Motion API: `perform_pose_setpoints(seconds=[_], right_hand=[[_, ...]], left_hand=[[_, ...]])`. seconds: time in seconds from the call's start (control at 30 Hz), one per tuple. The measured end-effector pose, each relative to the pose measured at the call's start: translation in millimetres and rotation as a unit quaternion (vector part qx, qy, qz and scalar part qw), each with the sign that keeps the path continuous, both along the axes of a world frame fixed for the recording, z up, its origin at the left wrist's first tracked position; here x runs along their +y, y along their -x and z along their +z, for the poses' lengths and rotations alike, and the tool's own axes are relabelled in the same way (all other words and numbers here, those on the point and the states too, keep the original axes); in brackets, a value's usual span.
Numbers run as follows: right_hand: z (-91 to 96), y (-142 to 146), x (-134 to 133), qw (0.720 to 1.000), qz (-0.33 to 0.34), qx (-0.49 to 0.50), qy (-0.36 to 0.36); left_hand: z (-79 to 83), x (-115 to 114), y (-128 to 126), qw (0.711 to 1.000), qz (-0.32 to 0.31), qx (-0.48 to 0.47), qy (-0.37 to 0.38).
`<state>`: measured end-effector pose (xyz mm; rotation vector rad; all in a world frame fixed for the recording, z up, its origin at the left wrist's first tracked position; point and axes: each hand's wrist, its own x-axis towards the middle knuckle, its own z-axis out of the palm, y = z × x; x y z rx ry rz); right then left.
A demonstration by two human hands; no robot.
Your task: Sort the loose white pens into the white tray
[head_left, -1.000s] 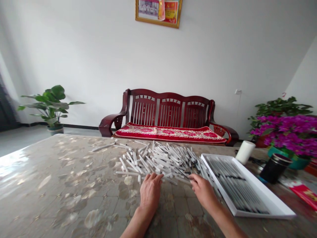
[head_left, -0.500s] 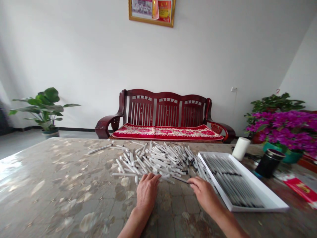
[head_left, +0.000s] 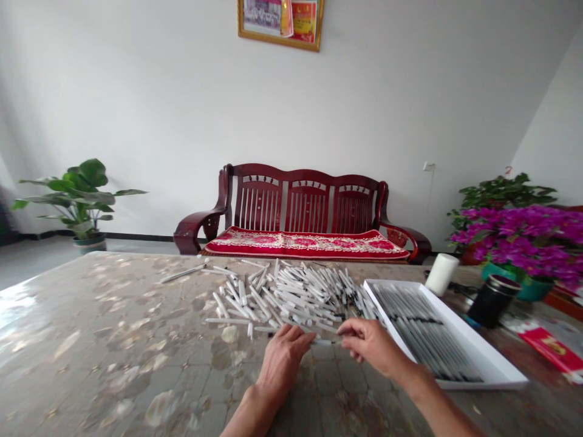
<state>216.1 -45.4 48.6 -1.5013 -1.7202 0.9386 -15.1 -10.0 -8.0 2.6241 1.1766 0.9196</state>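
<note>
On the patterned tabletop [head_left: 136, 352], the left hand [head_left: 286, 355] rests low near the middle of the near edge, and its thumb and forefinger pinch one slim pen [head_left: 323, 343], which points away from them to the right. The right hand [head_left: 371, 347] is at the other, dark end of this pen, with fingertips brought together; whether they grip the end or are only just beside it, one cannot tell. The pen lies across between both hands, probably so that one hand steadies it and the other has the end free to work at. It cannot be seen if it touches the tabletop below. Just beyond the hands, a loose heap of white pen parts [head_left: 300, 291] spreads towards the far edge, perhaps put there to be in easy reach of both hands. Beside the right forearm, a shallow white tray [head_left: 476, 349] stands at a slant on the right part of the tabletop. In it, pens [head_left: 432, 343] lie side by side in two rows, and the low walls seem to keep them from rolling. Behind its far right corner, a white cylinder [head_left: 441, 274] and a black cup [head_left: 494, 300] stand near the right edge.
</note>
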Motion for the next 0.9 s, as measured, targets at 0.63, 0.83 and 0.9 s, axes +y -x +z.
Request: perform_pose_setpoints(seconds=[0.63,0.83,0.9], right_hand=[[-54.3,-23.9,70.4,0.931,-0.203,-0.292,-0.081],[-50.1,-12.5,65.9,0.906,-0.175,-0.378,-0.077],[-47.4,-10.2,64.5,0.899,-0.168,-0.397,-0.076]], left_hand=[[4.9,4.2,-0.5,0.991,0.114,0.011,0.065],[5.0,4.8,2.1,0.989,0.128,0.035,0.068],[4.6,5.0,2.6,0.989,0.124,0.036,0.067]])
